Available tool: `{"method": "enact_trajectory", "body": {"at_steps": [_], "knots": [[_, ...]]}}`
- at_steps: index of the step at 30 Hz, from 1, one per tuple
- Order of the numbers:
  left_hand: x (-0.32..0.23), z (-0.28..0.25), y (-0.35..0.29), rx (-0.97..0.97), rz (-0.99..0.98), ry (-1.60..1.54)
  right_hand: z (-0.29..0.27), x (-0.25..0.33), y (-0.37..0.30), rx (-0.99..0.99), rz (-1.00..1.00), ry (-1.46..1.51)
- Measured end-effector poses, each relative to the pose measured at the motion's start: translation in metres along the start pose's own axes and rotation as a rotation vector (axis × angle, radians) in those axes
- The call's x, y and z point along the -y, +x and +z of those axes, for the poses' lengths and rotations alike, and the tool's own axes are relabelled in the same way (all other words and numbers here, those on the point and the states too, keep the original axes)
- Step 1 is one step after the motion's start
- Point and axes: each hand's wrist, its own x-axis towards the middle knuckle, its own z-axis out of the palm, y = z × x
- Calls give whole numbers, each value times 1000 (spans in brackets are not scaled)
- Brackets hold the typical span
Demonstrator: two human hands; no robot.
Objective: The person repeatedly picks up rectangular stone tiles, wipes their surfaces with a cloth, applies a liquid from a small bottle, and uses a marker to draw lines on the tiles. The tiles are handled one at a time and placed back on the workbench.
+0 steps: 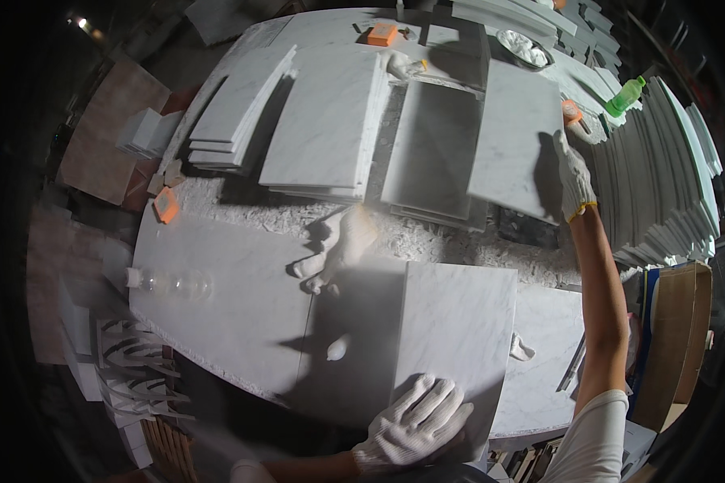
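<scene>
My left hand (pixel 417 423), in a white knit glove, lies with its fingers stretched out on the near end of a pale grey-veined marble tile (pixel 463 314). That tile rests on the near work surface. Farther off on the right, my gloved right hand (pixel 576 177) is at the right edge of another marble tile (pixel 517 133), closed on that edge; some of its fingers are hidden. This second tile overlaps a shaded stack of tiles (pixel 431 149) on its left. Between the hands and to the left lies a crumpled white glove (pixel 342 245).
Tile stacks (pixel 322 129) stand at the far side, and many upright slabs (pixel 652 177) line the right. A clear plastic bottle (pixel 173 283) lies at left. A green bottle (pixel 625 97), a bowl of white cloth (pixel 525 48) and a cardboard box (pixel 681 338) are also around.
</scene>
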Motion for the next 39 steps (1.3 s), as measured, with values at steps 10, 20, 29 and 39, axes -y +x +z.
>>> {"method": "enact_trajectory", "body": {"at_steps": [10, 20, 29, 39], "knots": [[-7, -39, 14, -154, -27, -235, 135, 99, -76, 589, -39, 238], [-3, -24, 9, -246, -15, -221, 244, 82, -132, 537, -45, 195], [-9, 9, 1, -254, -71, -112, 314, 89, -115, 540, -412, -413], [-6, -6, 3, -226, -47, -300, 190, 164, -140, 518, -631, -465]]}}
